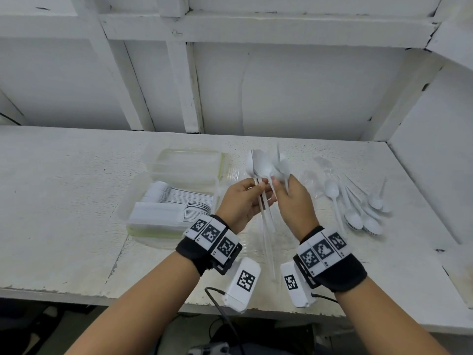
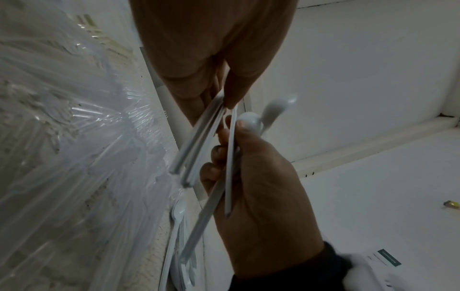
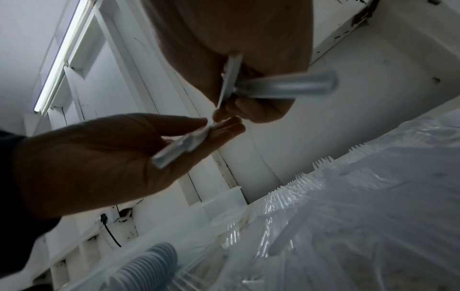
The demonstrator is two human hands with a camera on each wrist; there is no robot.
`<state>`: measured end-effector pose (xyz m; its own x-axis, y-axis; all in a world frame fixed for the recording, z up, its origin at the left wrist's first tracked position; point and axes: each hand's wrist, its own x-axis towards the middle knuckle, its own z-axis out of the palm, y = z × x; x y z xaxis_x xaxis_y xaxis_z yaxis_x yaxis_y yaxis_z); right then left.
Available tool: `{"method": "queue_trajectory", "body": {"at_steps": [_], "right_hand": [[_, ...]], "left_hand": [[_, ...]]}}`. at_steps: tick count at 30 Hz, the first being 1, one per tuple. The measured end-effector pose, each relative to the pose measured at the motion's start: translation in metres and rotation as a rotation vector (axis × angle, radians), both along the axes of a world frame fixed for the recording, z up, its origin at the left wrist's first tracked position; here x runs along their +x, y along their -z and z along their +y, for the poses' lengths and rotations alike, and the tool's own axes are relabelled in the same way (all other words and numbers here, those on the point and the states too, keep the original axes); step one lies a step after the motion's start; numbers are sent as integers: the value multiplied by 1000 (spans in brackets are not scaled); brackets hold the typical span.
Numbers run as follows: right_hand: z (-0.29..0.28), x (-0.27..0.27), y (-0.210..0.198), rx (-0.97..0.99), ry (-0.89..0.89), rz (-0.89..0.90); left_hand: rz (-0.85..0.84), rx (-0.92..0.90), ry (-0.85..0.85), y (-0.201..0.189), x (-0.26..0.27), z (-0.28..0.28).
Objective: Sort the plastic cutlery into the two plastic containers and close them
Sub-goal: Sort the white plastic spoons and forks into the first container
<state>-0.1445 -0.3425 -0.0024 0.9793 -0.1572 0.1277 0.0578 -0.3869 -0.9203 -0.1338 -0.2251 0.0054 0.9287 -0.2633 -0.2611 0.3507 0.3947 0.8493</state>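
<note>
While both hands work above the bench | left hand point(image 1: 243, 201) and right hand point(image 1: 294, 201) each pinch white plastic spoons point(image 1: 263, 167) by mid-handle | light, slick, bendy, likely snappable | spoon-filled container point(image 1: 143, 201) left | loose spoons point(image 1: 358, 201) right.

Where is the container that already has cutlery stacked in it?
In the head view, the filled container sits on the table left of the left hand, in front of the empty container.
</note>
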Motion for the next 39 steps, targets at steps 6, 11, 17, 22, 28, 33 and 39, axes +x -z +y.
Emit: {"method": "queue_trajectory", "body": {"at_steps": [6, 11, 17, 22, 28, 33, 39], "right_hand": [[7, -3, 0, -59, -36, -23], [6, -5, -2, -307, -63, -80], [5, -6, -11, -255, -132, 3], [2, -6, -17, -87, -97, 33], [1, 2, -9, -156, -65, -10], [3, 4, -8, -300, -157, 11], [6, 2, -17, -28, -78, 101]], "left_hand": [[-2, 38, 43, 1, -1, 3], [-16, 49, 73, 2, -1, 7], [-10, 89, 79, 6, 0, 8], [-3, 93, 49, 5, 0, 5], [1, 96, 36, 7, -1, 2], [-23, 158, 15, 7, -2, 0], [-14, 178, 22, 8, -1, 2]]}}
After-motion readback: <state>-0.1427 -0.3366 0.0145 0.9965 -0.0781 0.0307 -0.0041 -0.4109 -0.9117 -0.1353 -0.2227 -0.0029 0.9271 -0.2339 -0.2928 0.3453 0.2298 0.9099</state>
